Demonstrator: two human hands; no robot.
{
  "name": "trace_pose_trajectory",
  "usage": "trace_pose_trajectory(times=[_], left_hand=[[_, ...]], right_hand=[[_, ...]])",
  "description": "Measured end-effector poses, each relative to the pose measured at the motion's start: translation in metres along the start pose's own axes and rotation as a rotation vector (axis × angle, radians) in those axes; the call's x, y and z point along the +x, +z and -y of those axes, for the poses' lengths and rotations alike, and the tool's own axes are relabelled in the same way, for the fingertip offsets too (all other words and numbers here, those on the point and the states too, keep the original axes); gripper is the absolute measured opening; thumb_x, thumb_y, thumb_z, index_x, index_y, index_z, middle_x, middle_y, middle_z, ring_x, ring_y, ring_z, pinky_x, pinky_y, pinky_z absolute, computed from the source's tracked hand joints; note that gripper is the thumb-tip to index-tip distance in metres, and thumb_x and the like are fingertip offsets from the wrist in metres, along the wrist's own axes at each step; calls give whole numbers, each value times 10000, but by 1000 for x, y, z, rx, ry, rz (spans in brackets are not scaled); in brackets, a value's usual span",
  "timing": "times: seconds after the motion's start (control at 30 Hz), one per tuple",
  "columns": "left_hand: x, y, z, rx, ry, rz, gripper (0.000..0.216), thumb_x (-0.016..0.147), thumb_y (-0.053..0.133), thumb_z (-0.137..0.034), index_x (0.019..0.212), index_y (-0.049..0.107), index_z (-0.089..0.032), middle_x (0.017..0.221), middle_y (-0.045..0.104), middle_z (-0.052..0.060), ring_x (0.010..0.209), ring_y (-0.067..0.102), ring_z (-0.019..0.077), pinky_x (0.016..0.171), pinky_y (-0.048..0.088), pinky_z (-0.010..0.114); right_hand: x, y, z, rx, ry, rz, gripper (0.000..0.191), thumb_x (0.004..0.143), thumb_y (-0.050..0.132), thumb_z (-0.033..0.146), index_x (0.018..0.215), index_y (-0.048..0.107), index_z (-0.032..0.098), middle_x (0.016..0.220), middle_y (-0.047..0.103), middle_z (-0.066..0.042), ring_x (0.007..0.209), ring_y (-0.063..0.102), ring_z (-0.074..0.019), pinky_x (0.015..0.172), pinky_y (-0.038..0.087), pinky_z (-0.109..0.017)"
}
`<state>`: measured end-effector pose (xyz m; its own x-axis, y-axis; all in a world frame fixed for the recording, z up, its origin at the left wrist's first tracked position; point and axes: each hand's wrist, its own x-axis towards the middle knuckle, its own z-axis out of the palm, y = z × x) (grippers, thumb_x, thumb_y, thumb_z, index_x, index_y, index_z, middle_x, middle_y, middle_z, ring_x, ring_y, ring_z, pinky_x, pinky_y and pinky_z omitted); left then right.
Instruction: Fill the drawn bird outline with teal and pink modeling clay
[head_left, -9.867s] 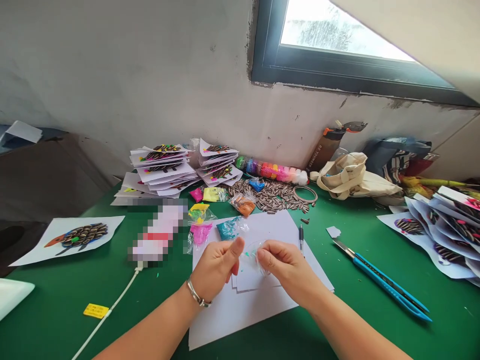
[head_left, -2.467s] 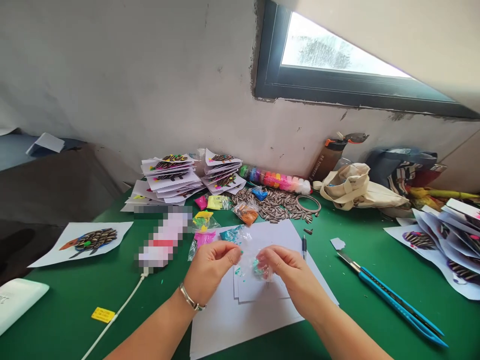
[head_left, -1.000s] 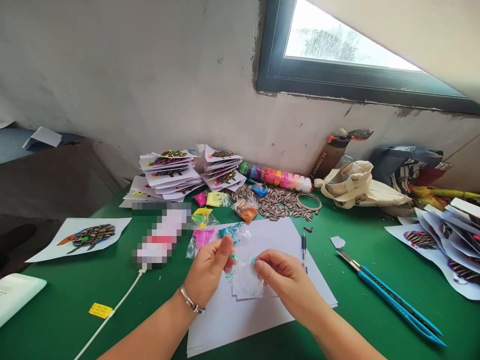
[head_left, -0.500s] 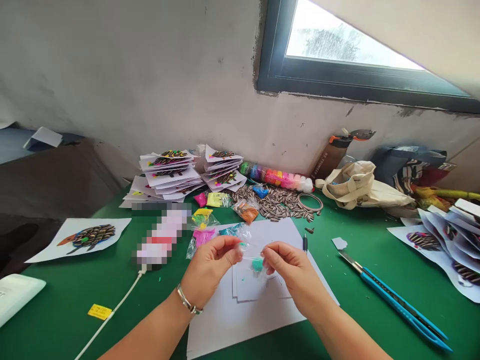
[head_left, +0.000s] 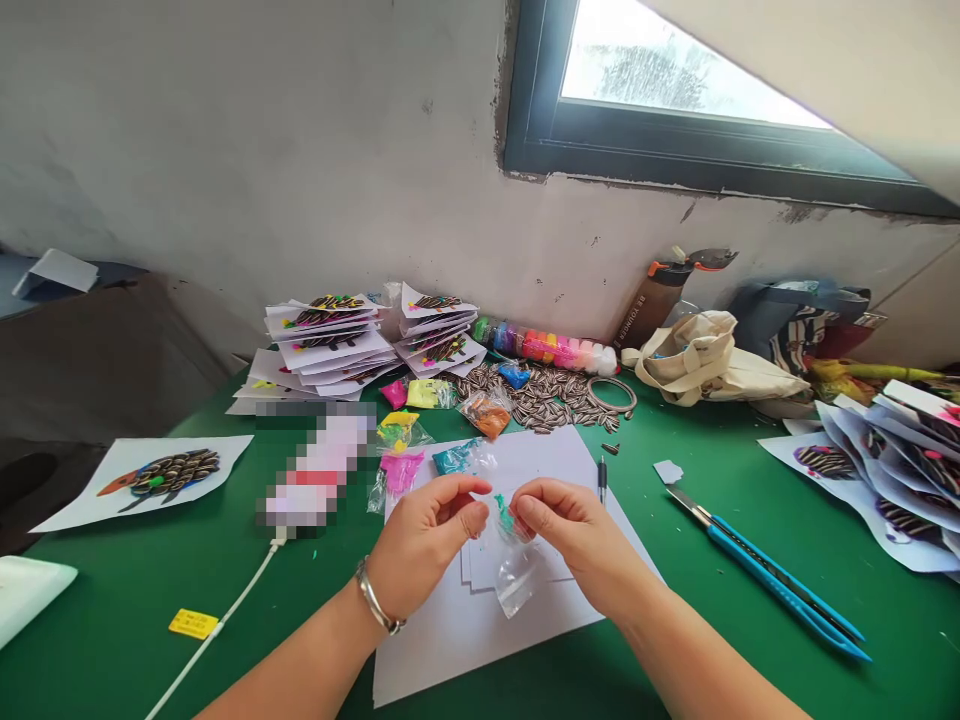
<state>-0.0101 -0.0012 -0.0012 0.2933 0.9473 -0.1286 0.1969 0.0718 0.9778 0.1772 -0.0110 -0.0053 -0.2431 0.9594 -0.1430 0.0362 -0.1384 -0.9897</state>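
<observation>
Over the white paper (head_left: 427, 640), my right hand (head_left: 577, 530) pinches a small clear plastic bag (head_left: 517, 580). Teal-green modelling clay (head_left: 504, 512) shows by the fingertips, and the bag's transparent end hangs below. My left hand (head_left: 431, 540), with a silver bangle at the wrist, is held just left of the clay. Its thumb and index finger are apart, and I see nothing between them. Smaller white sheets (head_left: 484, 570) lie under the hands, partly hidden. Bags of blue clay (head_left: 457, 458) and pink clay (head_left: 401, 470) lie just beyond.
Sunflower seeds (head_left: 547, 395) are heaped near the wall beside a tube of coloured clay (head_left: 555, 350). Seed-picture cards (head_left: 322, 350) stand stacked at back left, more (head_left: 885, 470) at right. A blue utility knife (head_left: 780, 580) lies right; a white cable (head_left: 225, 625) runs left.
My left fingers have come away from the bag and spread. The bag now hangs from my right hand, its clear end dropped downward. The view has shifted slightly.
</observation>
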Motion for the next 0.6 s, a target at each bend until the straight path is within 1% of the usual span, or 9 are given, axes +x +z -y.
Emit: trace_pose_trajectory(times=[0.1,0.23,0.33,0.43,0.6], left_hand=[[1,-1,1,12,-2,17,280,787,618,-349,1009,642,-178,729,594,4,681,535,144,619,445,255],[0,1,1,18,-1,89,310,780,618,-340,1049,637,-186,723,590,8,673,524,150,605,437,259],[0,3,0,-17,-13,99,329,761,639,-342,1051,635,-186,742,590,11,687,528,152,604,440,256],[1,2,0,-67,-38,101,336,746,662,-353,1035,635,-183,756,593,11,700,533,148,610,445,251],[2,1,-2,-138,-77,111,361,714,699,-356,1015,636,-169,778,629,22,724,559,154,636,458,259]], right_hand=[[1,0,-1,32,22,-13,245,852,564,361,718,625,165,666,536,11,670,466,-119,655,363,-257],[2,0,-5,65,74,71,264,846,571,390,773,662,153,684,573,-10,664,473,-124,652,367,-266],[3,0,-7,104,80,68,225,811,622,367,782,669,149,697,582,-15,683,485,-128,657,366,-264],[2,-1,-7,140,90,40,201,789,653,349,741,637,154,669,537,8,660,449,-111,620,336,-241],[0,-3,-5,191,98,91,207,735,713,304,705,562,166,634,459,40,594,352,-84,547,261,-223]])
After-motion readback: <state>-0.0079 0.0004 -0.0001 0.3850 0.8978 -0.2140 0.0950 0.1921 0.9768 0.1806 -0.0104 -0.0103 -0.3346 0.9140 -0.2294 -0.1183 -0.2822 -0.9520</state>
